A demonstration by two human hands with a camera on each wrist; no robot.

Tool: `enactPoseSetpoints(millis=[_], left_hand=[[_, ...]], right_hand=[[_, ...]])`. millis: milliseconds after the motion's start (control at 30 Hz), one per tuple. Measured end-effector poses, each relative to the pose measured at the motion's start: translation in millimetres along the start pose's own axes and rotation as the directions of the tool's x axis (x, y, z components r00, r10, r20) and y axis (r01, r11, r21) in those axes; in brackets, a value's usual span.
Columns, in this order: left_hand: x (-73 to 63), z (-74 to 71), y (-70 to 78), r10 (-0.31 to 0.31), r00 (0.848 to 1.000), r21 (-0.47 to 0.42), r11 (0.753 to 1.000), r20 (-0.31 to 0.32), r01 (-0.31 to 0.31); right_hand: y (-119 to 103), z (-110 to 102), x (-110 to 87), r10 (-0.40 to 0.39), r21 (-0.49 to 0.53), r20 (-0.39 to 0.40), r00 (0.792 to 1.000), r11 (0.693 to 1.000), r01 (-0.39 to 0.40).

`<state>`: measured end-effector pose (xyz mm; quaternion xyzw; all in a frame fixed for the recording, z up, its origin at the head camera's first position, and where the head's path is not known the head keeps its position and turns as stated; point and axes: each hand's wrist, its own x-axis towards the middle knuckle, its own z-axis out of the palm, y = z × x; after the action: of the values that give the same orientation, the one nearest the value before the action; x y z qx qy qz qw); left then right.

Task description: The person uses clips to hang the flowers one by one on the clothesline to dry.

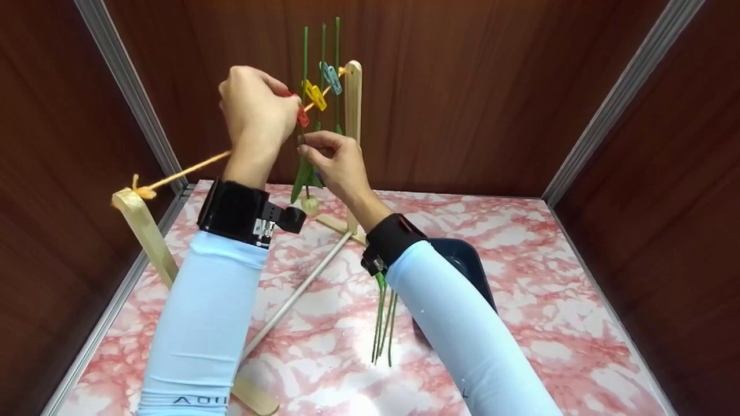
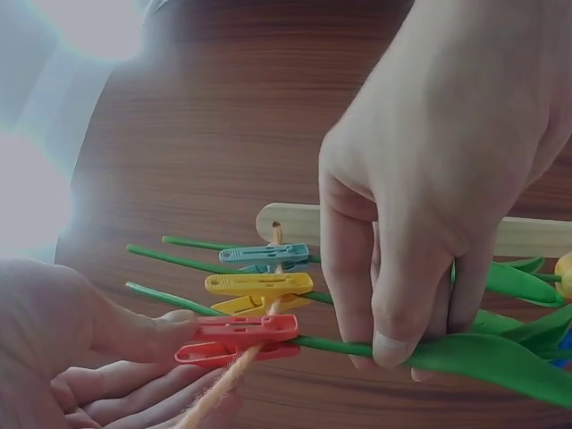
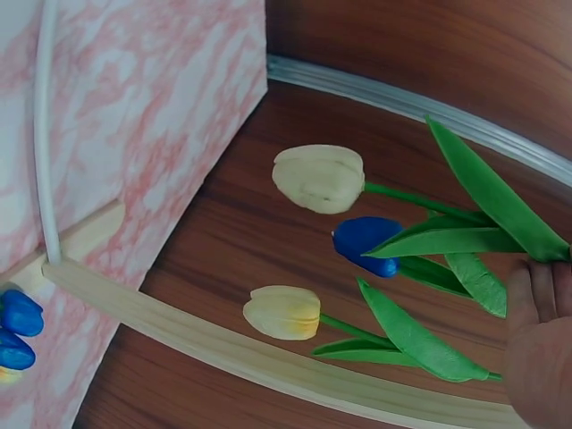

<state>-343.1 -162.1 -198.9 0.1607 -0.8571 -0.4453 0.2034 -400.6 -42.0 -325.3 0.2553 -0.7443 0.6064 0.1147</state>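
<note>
In the head view, the person's left hand (image 1: 257, 107) pinches a red plastic clothespin (image 1: 303, 117) on a fuzzy orange string (image 1: 199, 166) that runs from a near-left pale wooden post (image 1: 147, 234) to a far pale wooden post (image 1: 354, 115). The right hand (image 1: 341, 162), lower and just to the right, holds the thin green stem of a cream-white artificial tulip (image 1: 310, 205) between thumb and fingers, its bloom hanging downward. Farther along the string sit a yellow plastic clothespin (image 1: 315, 96) and a light-blue plastic clothespin (image 1: 332, 78), each with a green stem. A pale straight rod (image 1: 300, 287) lies low between the two posts over the pink-and-white marbled table (image 1: 537, 289); to the right, a dark blue tray (image 1: 483, 277) is partly hidden by the right sleeve, and loose green stems (image 1: 381, 332) lie left of it. In the left wrist view, the left thumb presses the red clothespin, whose jaws stand around the string and the held stem, while the right hand grips that stem beside a green leaf. In the right wrist view, the cream-white tulip hangs nearest, then a blue artificial tulip (image 3: 362, 246), then a pale yellow artificial tulip (image 3: 284, 313) closest to the far post.
</note>
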Motion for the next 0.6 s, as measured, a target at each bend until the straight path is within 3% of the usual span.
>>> enactPoseSetpoints(millis=[200, 467, 600], left_hand=[[0.6, -2.2, 3.1, -0.017, 0.998, 0.071, 0.997, 0.055, 0.013], [0.4, -1.5, 2.0, -0.027, 0.997, 0.105, 0.994, 0.072, 0.020], [-2.0, -2.9, 2.1, -0.012, 0.998, 0.118, 0.993, 0.058, 0.005]], right_hand=[[1.5, -2.8, -0.8, 0.017, -0.037, -0.002, 1.000, 0.999, -0.017], [4.2, -15.5, -7.7, 0.009, -0.052, 0.001, 1.000, 0.999, -0.008], [5.0, -30.8, -12.9, -0.015, 0.031, -0.061, 0.998, 0.999, 0.017]])
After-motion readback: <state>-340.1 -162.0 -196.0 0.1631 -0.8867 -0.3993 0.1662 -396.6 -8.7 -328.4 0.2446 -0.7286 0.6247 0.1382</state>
